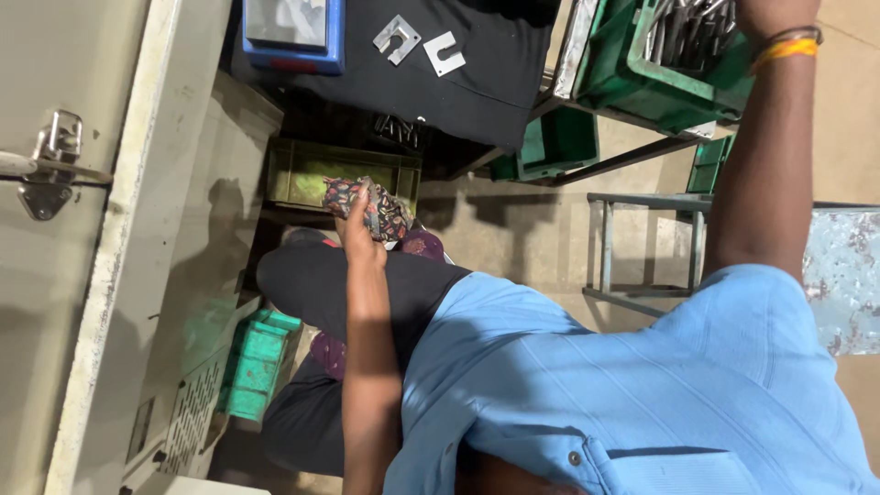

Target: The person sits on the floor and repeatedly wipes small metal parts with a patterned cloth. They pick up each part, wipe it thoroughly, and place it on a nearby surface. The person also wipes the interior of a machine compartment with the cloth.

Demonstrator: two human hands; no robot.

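Left hand (359,218) is closed around a bunched, multicoloured patterned cloth (380,213), holding it just above the knee of the dark trousers (316,284). That cloth looks soft, light and limp; it should crumple to any grip, and a full-fist hold on the bunched middle suits it, with no risk of breakage.

Right arm stretches up to the green plastic crate (642,78), where long grey metal pieces (687,32) lie packed together; the right hand (765,11) runs off the picture's edge, so I cannot tell whether it is spread or gripping. An orange-and-dark wristband (786,46) sits at that wrist.

On the black counter (495,64) lie two flat, pale metal plates with U-shaped slots (397,38), stiff and hard-edged, beside a blue plastic tray (293,50). An olive-green crate (339,170) sits just beyond the cloth.
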